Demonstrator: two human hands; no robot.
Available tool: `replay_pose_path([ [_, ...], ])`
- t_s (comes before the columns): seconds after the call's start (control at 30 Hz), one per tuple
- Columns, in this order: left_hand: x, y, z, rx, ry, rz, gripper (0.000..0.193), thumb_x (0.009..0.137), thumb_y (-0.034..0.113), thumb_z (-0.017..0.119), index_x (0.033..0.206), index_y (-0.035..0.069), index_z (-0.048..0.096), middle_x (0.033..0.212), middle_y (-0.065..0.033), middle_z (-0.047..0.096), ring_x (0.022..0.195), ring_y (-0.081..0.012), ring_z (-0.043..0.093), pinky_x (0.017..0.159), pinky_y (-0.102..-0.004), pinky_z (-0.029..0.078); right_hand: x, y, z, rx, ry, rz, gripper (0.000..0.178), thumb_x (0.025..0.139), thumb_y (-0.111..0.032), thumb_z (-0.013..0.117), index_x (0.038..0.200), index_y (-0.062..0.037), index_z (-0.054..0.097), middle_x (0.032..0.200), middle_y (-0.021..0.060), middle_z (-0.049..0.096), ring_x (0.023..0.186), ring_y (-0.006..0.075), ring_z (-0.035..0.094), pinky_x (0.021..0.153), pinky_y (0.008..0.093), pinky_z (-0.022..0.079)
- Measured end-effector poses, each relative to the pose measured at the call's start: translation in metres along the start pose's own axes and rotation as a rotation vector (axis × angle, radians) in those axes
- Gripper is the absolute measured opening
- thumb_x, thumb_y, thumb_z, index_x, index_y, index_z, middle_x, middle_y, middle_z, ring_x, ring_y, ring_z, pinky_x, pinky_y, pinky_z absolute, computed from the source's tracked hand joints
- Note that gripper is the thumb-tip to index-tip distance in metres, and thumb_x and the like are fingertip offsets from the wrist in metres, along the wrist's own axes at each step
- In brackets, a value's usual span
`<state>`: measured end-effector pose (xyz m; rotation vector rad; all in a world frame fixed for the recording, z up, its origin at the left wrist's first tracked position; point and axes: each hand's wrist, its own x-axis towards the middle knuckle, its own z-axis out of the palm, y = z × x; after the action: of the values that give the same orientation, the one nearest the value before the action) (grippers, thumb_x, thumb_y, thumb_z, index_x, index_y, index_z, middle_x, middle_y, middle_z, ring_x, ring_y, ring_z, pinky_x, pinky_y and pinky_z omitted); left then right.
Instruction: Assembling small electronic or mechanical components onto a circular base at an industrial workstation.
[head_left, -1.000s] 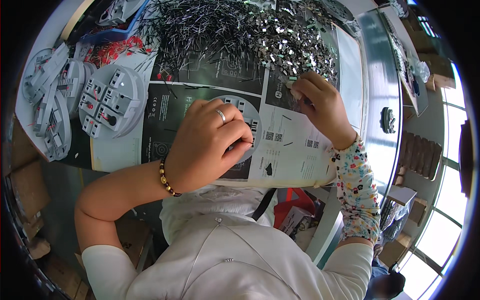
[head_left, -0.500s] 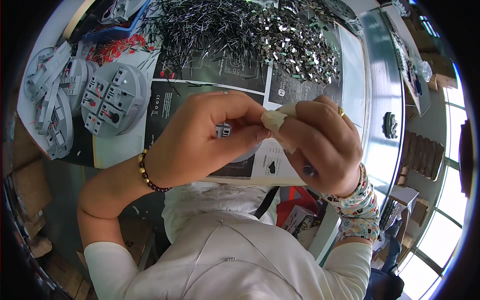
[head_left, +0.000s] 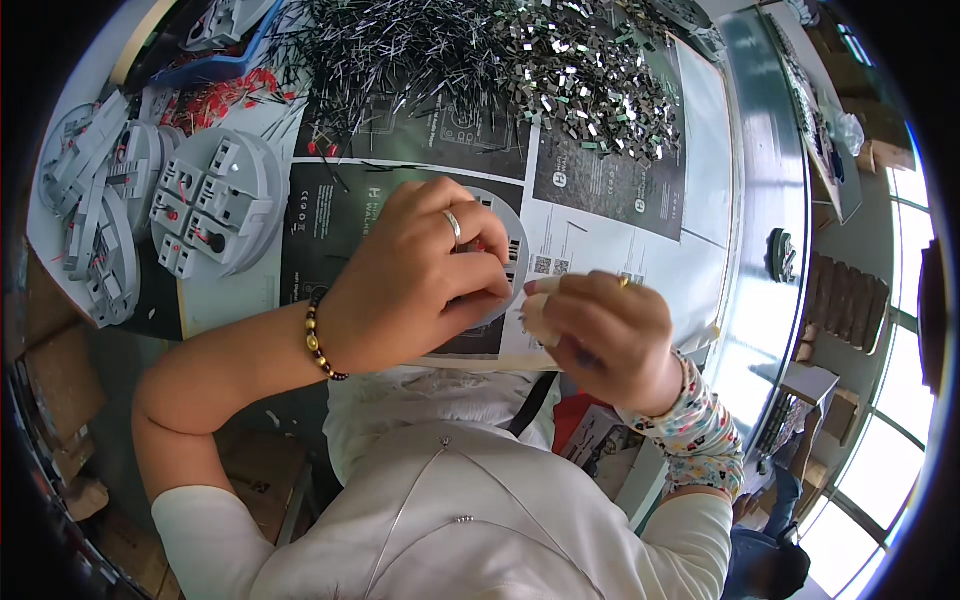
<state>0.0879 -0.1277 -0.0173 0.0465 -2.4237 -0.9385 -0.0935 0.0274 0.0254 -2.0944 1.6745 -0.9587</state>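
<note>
Biggest thing here's the worktable [head_left: 708, 150], mostly covered w/ printed sheets [head_left: 615, 195], dark & pale. Far side, centre: a big heap of thin black pins [head_left: 410, 60]; next to it on the R, a heap of small shiny metal pcs [head_left: 590, 85]. On the L, a jumble of grey plastic parts [head_left: 100, 210], w/ a round grey housing [head_left: 215, 205] tilted beside it, its slotted face showing. Behind those, a blue bin [head_left: 215, 70] w/ more grey stuff in it.

Round grey base [head_left: 514, 225] is mid-table, near edge, partly hidden under the L hand [head_left: 425, 270]. That hand's curled over it, thumb & index tips together; can't make out if anything's pinched btwn them. R hand [head_left: 612, 340] is just beside the base's R rim, fingers bunched & blurry, so can't say what, if anything, it's gripping. Pale wrap [head_left: 540, 318] on a R fingertip.

Smaller: beaded bracelet [head_left: 317, 345], L wrist; scattered red bits [head_left: 230, 100] by the bin; silver ring [head_left: 454, 228], L hand.
</note>
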Motion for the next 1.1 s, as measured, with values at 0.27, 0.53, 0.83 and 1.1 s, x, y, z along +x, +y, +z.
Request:
replay_pose_path([
  [0.27,-0.006,0.001,0.010,0.038,0.026,-0.122,0.019,0.076,0.006,0.076,0.086,0.012,0.062,0.102,-0.0008,0.062,0.098,-0.0233,0.049,0.096,-0.0404,0.036,-0.004,-0.006,0.011,-0.379,-0.061,-0.236,0.028,0.073,0.002,0.078,0.099,-0.0015,0.070,0.099,0.0097,0.073,0.064,0.0173,0.057,0.058,0.0304,0.050],
  [0.53,-0.007,0.004,0.013,0.069,0.067,-0.121,0.020,0.074,0.005,0.074,0.083,0.012,0.058,0.099,-0.0013,0.061,0.095,-0.0235,0.049,0.096,-0.0410,0.036,-0.006,0.004,0.028,-0.187,0.159,-0.037,0.026,0.070,0.004,0.077,0.094,-0.0022,0.067,0.092,0.0104,0.070,0.068,0.0220,0.057,0.062,0.0329,0.049],
  [0.83,-0.005,0.004,0.015,0.107,0.086,-0.112,0.022,0.071,0.005,0.074,0.081,0.012,0.056,0.097,-0.0017,0.060,0.091,-0.0233,0.049,0.096,-0.0412,0.037,-0.007,-0.002,0.038,-0.225,0.171,0.020,0.026,0.065,0.004,0.077,0.084,-0.0037,0.062,0.087,0.0107,0.067,0.068,0.0239,0.055,0.063,0.0332,0.048],
  [1.1,-0.006,0.005,0.016,0.111,0.096,-0.120,0.022,0.069,0.005,0.074,0.081,0.012,0.056,0.097,-0.0015,0.060,0.093,-0.0233,0.050,0.097,-0.0416,0.037,-0.005,-0.002,0.037,-0.212,0.182,0.007,0.022,0.070,0.006,0.075,0.087,-0.0034,0.065,0.084,0.0079,0.065,0.066,0.0220,0.055,0.060,0.0309,0.048],
])
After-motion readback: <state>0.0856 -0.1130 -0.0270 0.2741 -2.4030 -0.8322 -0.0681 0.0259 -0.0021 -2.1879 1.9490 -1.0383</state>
